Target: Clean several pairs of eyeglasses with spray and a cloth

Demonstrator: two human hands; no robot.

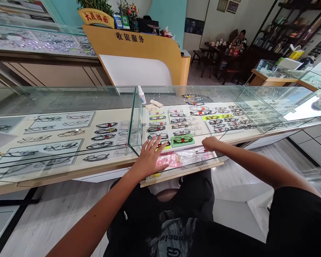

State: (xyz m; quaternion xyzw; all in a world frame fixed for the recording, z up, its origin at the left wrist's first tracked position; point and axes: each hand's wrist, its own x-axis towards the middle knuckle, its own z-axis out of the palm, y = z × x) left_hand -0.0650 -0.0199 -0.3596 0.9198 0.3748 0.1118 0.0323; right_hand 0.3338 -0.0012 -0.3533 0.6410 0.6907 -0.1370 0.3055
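My left hand [151,157] lies with fingers spread over the front edge of the glass display case [135,121]. Below it, a pulled-out drawer [182,174] shows a pink packet [169,160] and clear plastic sleeves [189,156]. My right hand [210,143] is curled closed by the front glass, at the right side of the drawer; whatever its fingers hold, if anything, is hidden. Near that hand is a pair of eyeglasses [202,151]. Between my hands, dark eyeglasses [183,140] rest on a green card inside the case.
A white bottle [141,95] and a crumpled cloth [154,105] are on the glass top. Rows of eyeglasses [105,131] fill the case to the left. Beyond it stands a wooden counter [180,67]. A person [240,42] sits at a far table.
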